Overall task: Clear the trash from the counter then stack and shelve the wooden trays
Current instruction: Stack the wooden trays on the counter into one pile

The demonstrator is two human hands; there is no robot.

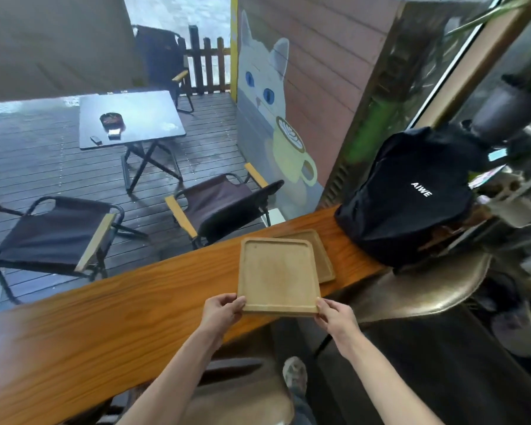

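A light wooden tray with a raised rim is held over the wooden counter. My left hand grips its near left corner and my right hand grips its near right corner. The tray partly covers a second wooden tray that lies flat on the counter just behind and to the right. No trash shows on the counter.
A black backpack stands on the counter's right end, close to the trays. A gold stool seat sits below the counter at right. Beyond the counter are folding chairs and a small table on the deck.
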